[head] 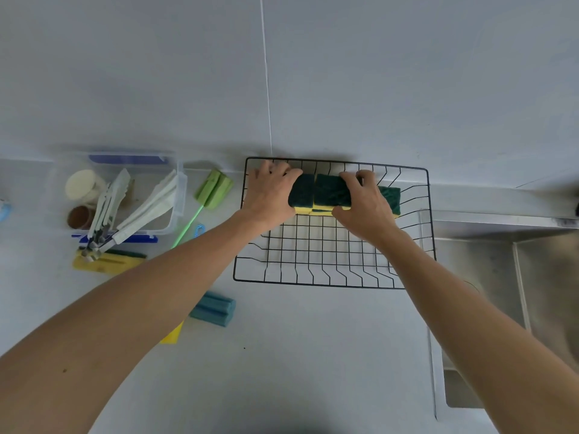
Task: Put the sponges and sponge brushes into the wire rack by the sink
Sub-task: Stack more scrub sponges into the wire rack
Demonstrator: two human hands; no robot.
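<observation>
Along the wire rack's [332, 267] back edge, both hands are lining up green-and-yellow scouring sponges [332, 191].
They are standing on edge, seemingly to pack tightly and leave room; the left hand [271, 195] is cupping one end, fingers [275, 170] curled, while the right hand [365, 203] is gripping the middle sponge. On the table [313, 355], a green sponge brush [214, 189], a blue sponge [214, 308] and yellow sponges [106, 261] are waiting.
</observation>
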